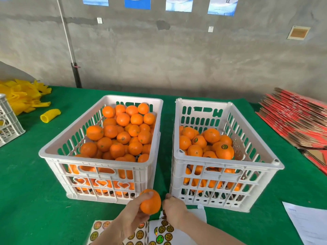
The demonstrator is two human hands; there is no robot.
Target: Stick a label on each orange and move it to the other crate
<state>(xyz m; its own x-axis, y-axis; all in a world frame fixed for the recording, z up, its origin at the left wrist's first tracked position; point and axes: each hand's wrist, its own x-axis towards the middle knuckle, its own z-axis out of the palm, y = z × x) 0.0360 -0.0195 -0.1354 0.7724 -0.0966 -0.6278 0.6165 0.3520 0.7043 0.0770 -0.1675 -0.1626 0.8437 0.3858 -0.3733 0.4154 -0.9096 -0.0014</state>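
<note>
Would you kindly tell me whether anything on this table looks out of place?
Only a yellow foam mesh sleeve lies alone on the green cloth, apart from the yellow sleeve pile; nothing looks spilled.

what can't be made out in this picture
Head view:
1. Whether the right hand holds a label: its own knuckles hide the fingertips.
2. Whether the orange in the left hand is labelled: only one side shows.
3. Text on the label sheets: too small and blurred.
4. The posters: cut off by the top edge.
5. The paper: cut off by the right edge.
</note>
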